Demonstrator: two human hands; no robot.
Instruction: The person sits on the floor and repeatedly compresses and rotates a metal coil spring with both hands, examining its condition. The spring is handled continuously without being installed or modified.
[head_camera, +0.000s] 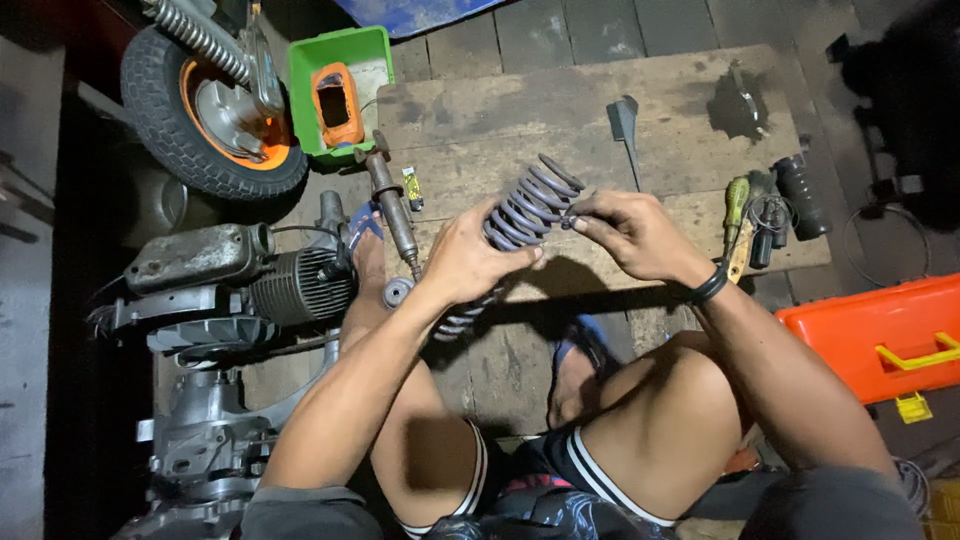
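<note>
A long purple-grey coil spring (525, 210) is held up over a worn wooden board (560, 110). My left hand (470, 260) wraps around the spring's middle. The spring's lower end (458, 322) sticks out below that hand. My right hand (630, 232) pinches the coils near the upper end with its fingertips. A black band sits on the right wrist. Both of my bare knees show below the hands, and my feet in blue sandals rest on the floor.
A shock absorber rod (392, 205) lies on the board at left. A small engine (240, 280) and a wheel with an orange rim (215, 105) sit at left, next to a green tray (340, 85). A screwdriver (735, 205), black grips (800, 195) and an orange toolbox (880, 335) lie at right.
</note>
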